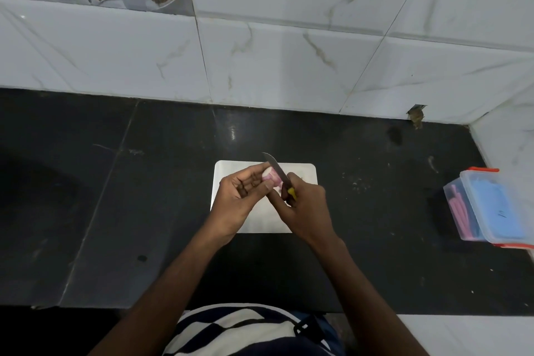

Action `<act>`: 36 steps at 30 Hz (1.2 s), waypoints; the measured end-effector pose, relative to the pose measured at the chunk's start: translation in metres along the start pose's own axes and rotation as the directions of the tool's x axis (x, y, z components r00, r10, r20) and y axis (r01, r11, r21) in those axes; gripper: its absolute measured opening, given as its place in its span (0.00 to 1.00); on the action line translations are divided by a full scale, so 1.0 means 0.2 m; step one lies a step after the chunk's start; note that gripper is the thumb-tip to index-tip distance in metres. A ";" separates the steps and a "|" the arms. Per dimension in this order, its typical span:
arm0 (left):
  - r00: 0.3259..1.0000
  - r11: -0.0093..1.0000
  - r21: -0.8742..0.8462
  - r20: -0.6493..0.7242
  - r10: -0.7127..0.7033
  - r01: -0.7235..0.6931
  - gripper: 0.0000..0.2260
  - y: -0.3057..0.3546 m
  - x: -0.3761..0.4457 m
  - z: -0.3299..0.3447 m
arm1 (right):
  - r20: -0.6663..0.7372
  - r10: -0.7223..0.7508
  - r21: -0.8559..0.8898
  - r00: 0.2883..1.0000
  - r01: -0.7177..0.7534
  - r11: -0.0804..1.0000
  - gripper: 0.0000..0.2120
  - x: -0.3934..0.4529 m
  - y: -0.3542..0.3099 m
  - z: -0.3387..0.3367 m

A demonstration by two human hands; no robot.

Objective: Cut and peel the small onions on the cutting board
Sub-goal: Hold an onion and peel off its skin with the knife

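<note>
A white cutting board (300, 170) lies on the black counter in the middle of the view. Above it, my left hand (239, 199) pinches a small pale pink onion (269, 175) between fingers and thumb. My right hand (306, 208) grips a knife by its yellow handle (291, 192). The blade (274, 166) points up and away and lies against the onion's right side. Both hands cover much of the board, so I cannot see whether other onions lie on it.
A clear plastic box (488, 208) with an orange-trimmed lid, holding pink and blue items, sits at the counter's right edge. A marble-tiled wall (289, 52) closes off the back. The black counter (115, 196) stretches left and right of the board.
</note>
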State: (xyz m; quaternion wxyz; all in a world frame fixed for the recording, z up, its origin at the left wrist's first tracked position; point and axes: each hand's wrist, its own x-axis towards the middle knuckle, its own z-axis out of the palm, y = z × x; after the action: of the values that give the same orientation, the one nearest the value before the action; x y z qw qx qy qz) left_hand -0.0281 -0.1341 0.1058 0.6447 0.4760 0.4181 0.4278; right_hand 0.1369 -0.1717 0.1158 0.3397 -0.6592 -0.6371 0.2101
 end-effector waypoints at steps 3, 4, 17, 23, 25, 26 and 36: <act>1.000 0.999 0.053 -0.006 0.007 -0.006 0.18 0.01 0.01 -0.03 | 0.060 -0.007 0.020 0.998 0.006 1.000 0.19 0.00 -0.01 -0.01; 1.000 0.998 0.063 0.002 0.014 -0.014 0.18 0.02 0.01 -0.04 | 0.063 0.000 0.024 0.998 -0.002 1.000 0.19 0.00 -0.02 -0.01; 1.000 0.998 0.061 -0.014 0.017 -0.016 0.18 0.02 0.01 -0.05 | 0.090 -0.050 0.191 0.995 0.033 0.981 0.19 -0.01 -0.02 -0.02; 0.999 1.000 0.017 -0.045 0.010 -0.010 0.17 0.02 0.00 -0.05 | -0.027 -0.042 0.203 0.999 0.047 0.978 0.19 -0.01 -0.07 -0.01; 1.000 0.999 0.032 -0.018 0.007 -0.006 0.18 0.03 -0.01 -0.05 | -0.121 0.076 0.292 0.990 -0.037 0.956 0.19 0.02 -0.04 -0.02; 1.000 0.999 0.052 0.001 0.000 0.000 0.18 0.04 -0.01 -0.04 | -0.117 0.113 0.324 0.987 -0.070 0.943 0.16 0.02 -0.04 -0.03; 1.000 0.986 0.167 -0.003 -0.024 0.024 0.15 0.03 0.00 -0.04 | -0.026 0.004 0.286 1.000 0.004 0.958 0.11 0.05 -0.01 -0.11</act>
State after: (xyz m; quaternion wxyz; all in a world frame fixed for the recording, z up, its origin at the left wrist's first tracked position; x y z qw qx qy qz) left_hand -0.0367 -0.1310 0.1110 0.6074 0.5232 0.4584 0.3836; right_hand 0.1520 -0.1652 0.1349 0.4397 -0.6062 -0.5954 0.2911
